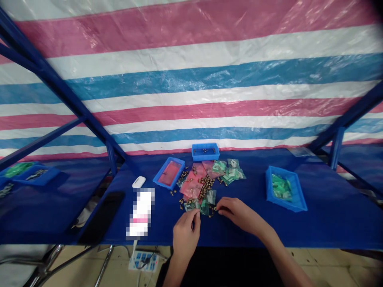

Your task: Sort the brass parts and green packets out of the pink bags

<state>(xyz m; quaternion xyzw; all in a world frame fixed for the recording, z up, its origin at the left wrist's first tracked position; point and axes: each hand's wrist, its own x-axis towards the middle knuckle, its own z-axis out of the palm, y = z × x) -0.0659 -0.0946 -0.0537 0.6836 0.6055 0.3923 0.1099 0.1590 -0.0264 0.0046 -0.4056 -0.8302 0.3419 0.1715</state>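
My left hand (pixel 186 233) is at the near edge of the pile, thumb and fingers pinched at the rim of a small clear bag with green print (pixel 204 208). My right hand (pixel 236 212) comes in from the right, its fingertips closed on a small brass-coloured fitting (pixel 215 209). Between and beyond the hands lie many loose brass fittings (pixel 206 186), pink plastic bags (pixel 191 187) and more green-printed bags (pixel 231 174). The exact shape of the piece in my right fingertips is too small to make out.
A blue tray (pixel 183 164) with pink bags stands left of the pile, another blue tray (pixel 206 158) with a few fittings behind it. On the right is a blue bin (pixel 271 195) of green bags. A white case (pixel 139 182) and a black slab (pixel 101 217) lie leftward.
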